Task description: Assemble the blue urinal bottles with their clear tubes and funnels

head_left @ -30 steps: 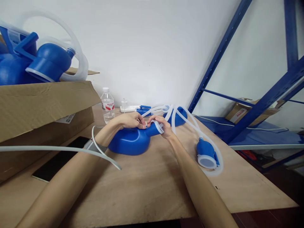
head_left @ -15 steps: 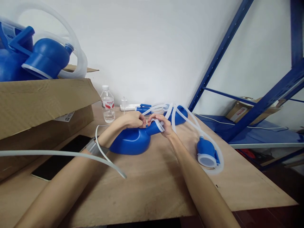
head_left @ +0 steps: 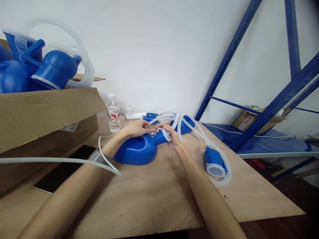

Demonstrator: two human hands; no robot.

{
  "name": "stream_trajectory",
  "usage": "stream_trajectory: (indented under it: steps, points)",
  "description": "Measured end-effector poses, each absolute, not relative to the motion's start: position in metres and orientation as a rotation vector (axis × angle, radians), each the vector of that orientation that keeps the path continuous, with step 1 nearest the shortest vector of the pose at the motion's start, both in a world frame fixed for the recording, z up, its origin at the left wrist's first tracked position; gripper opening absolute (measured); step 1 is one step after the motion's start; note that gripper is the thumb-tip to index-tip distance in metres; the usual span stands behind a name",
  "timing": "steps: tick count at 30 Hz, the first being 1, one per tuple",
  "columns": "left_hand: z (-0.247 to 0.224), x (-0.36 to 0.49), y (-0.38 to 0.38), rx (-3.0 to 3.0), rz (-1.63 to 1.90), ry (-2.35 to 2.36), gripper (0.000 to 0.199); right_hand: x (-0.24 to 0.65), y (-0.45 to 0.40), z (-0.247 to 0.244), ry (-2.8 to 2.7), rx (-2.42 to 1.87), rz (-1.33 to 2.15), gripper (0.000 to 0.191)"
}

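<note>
Blue bottle (head_left: pixel 136 151), one, seen from the head, lying on the wooden counter (head_left: pixel 149 199) with its neck toward the right. Left hand (head_left: pixel 139 127): fingers drawn together at the top of the neck; whether anything is pinched between them cannot be told. Right hand (head_left: pixel 173 136): fingers curled around the mouth, gripping one curved white piece (head_left: pixel 165 134) that arches over the neck. Three further blue items stand behind or to the right: one rounded bottle (head_left: pixel 185 125), one small handled part (head_left: pixel 149 118) beside a single power strip (head_left: pixel 135 116), and one funnel-shaped cup (head_left: pixel 214 161) near several translucent tubes (head_left: pixel 228 171), too tangled to count. At left, one open carton (head_left: pixel 50 106) contains at least three blue vessels (head_left: pixel 58 68); one dark flat device (head_left: pixel 64 169) lies beside it. Labels: one water bottle (head_left: pixel 113 114) bears a white-and-red wrapper, lettering too small to read; the open carton has one white sticker (head_left: pixel 70 126) with a square printed mark; a second carton (head_left: pixel 251 119), on the blue shelf (head_left: pixel 274 144), carries a pale sticker, its print illegible.
</note>
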State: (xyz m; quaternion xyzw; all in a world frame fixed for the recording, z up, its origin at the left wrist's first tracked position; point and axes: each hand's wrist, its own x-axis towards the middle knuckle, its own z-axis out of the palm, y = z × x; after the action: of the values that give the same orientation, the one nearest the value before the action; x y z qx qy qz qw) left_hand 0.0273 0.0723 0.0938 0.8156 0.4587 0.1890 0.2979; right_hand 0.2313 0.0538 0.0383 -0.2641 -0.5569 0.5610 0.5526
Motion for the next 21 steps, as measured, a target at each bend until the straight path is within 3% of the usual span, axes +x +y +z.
stream_trajectory:
  steps: [10, 21]
  points:
    - [0.123, -0.015, 0.077, 2.464, 0.044, 0.965, 0.064, 0.258, 0.018, 0.052, -0.913, -0.868, 1.156, 0.041]
    - [0.127, -0.029, 0.080, 2.491, 0.219, 0.963, 0.061, 0.266, 0.014, 0.085, -0.959, -0.884, 1.107, 0.032]
